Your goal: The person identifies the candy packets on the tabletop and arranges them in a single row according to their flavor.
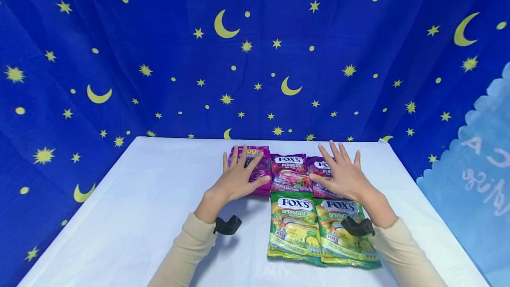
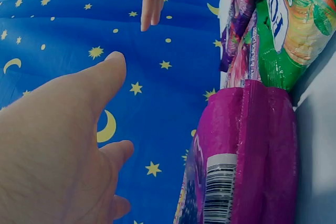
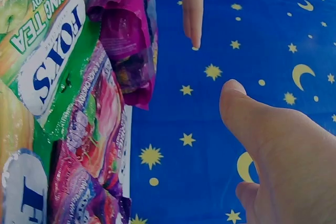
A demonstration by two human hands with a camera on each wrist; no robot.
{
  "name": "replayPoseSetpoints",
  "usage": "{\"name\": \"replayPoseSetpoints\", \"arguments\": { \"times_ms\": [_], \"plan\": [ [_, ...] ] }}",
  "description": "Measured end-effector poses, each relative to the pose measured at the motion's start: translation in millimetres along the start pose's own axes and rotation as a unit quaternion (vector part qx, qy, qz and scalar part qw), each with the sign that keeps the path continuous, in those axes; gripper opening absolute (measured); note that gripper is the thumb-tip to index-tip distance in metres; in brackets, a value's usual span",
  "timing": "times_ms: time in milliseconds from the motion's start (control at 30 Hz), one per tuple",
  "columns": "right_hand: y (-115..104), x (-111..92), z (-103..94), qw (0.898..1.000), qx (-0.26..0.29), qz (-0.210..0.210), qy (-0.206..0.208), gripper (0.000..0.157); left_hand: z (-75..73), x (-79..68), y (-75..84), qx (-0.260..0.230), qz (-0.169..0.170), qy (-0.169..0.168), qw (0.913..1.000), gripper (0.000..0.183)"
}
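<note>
My left hand point(image 1: 235, 180) is held over a magenta bag point(image 1: 260, 172), fingers spread and palm down. In the left wrist view a gap shows between that hand point(image 2: 58, 145) and the bag point(image 2: 262, 156), whose barcode faces the camera. With fingers spread as well, my right hand point(image 1: 345, 176) hovers over a purple Fox's Berries candy bag point(image 1: 318, 165) and covers part of it. Between the hands lies another Berries bag point(image 1: 291, 174). Two green Fox's Spring Tea candy bags, a left one point(image 1: 295, 229) and a right one point(image 1: 338, 234), lie nearer to me. Neither hand holds anything.
The bags lie side by side on a white-covered table point(image 1: 131, 216). Behind it hangs a blue cloth point(image 1: 179, 56) with yellow moons and stars. A light blue panel point(image 1: 470, 189) with writing stands at the right. Each wrist carries a black mount point(image 1: 228, 225).
</note>
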State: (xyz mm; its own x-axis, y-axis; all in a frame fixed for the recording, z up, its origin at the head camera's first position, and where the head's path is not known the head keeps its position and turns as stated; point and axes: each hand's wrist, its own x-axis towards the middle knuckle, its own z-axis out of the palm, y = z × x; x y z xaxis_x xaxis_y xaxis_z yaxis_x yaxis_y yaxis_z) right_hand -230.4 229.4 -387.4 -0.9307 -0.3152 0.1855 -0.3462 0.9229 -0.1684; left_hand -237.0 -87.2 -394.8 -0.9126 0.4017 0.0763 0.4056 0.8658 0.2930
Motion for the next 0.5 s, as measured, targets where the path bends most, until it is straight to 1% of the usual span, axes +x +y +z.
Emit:
{"name": "replayPoseSetpoints", "arguments": {
  "times_ms": [200, 333, 400, 500],
  "plan": [
    [-0.7, -1.6, 1.0, 1.000, 0.016, -0.012, 0.005, 0.094, -1.8, -2.2, 3.2, -0.017, 0.000, -0.007, 0.9998, 0.084],
    [-3.8, -2.3, 1.3, 0.999, 0.022, -0.022, 0.009, 0.094, -2.2, -4.8, 4.7, -0.024, 0.003, -0.006, 0.9997, 0.083],
    [-6.4, -3.7, 0.7, 0.999, 0.040, -0.022, 0.013, 0.093, -3.4, -8.1, 6.8, -0.033, 0.010, 0.004, 0.9994, 0.079],
    [-12.5, -9.3, -1.3, 0.996, 0.086, -0.020, 0.013, 0.083, -7.0, -17.8, 13.6, -0.065, 0.013, 0.020, 0.9976, 0.072]
  ]
}}
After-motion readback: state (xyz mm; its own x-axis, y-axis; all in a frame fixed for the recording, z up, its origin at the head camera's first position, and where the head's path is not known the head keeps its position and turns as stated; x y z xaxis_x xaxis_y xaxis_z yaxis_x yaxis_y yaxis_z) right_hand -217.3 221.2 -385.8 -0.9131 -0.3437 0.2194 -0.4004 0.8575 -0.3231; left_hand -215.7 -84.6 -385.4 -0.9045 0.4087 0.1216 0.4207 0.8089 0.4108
